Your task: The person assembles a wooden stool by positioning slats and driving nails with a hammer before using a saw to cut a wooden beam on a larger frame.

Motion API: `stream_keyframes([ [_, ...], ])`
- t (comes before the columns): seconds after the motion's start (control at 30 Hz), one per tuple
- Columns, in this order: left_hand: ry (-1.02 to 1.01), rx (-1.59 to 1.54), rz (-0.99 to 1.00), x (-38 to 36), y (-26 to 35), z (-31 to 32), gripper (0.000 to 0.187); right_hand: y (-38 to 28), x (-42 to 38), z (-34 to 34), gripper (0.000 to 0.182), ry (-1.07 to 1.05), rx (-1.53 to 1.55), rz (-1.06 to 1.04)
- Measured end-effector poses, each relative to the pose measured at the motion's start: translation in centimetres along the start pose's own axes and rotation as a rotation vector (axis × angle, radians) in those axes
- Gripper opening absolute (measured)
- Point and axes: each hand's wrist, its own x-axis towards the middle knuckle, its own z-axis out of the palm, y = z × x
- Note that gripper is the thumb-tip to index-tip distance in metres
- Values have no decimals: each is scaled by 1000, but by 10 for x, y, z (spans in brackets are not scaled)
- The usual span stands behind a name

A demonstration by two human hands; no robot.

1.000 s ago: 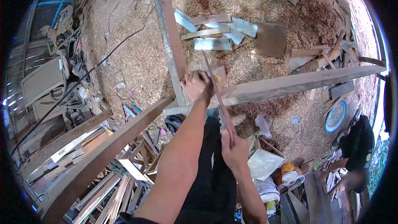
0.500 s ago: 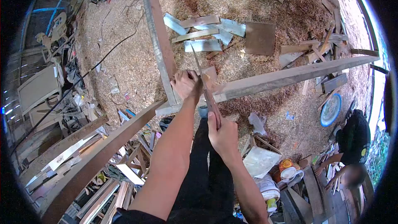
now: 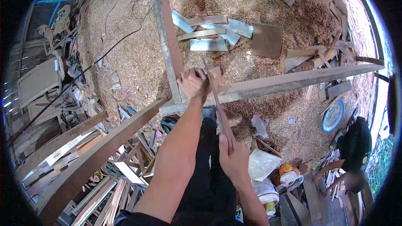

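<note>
My right hand (image 3: 234, 163) is closed round the handle of a handsaw (image 3: 224, 126), low in front of my legs. The narrow blade points away from me and lies across a small piece of wood (image 3: 216, 75) on the beams. Just left of the blade, my left hand (image 3: 194, 83) is closed with curled fingers, pressing on that piece and hiding part of it. Beneath are a long wooden beam (image 3: 284, 82) running to the right and another beam (image 3: 166, 37) running away from me; they meet near my left hand.
Sawdust covers the ground, with offcuts (image 3: 208, 44) and a square board (image 3: 267, 40) ahead. A third beam (image 3: 104, 152) slants at left above scrap wood. Buckets (image 3: 289, 176) stand at lower right, near another person (image 3: 355, 146). A black cable (image 3: 98, 63) crosses the left side.
My right hand has drawn the saw back toward my body, so less blade reaches past the wood. My left hand keeps its place on the wood. The whole view has shifted slightly.
</note>
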Motion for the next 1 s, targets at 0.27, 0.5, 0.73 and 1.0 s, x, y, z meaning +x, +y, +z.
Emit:
stream_keyframes([
  [0.27, 54, -39, 68, -2, -2, 0, 24, 19, -10, -12, 36, 67, 76, 10],
  [0.5, 148, -1, 95, -3, -4, 2, 24, 47, 79, 50, 35, 44, 59, -147],
  [0.73, 106, -18, 26, -1, -1, 3, 26, 64, 73, 52, 40, 27, 150, -245],
  [1.0, 81, -29, 47, -1, -1, 3, 28, 35, -8, -9, 36, 13, 53, -68],
])
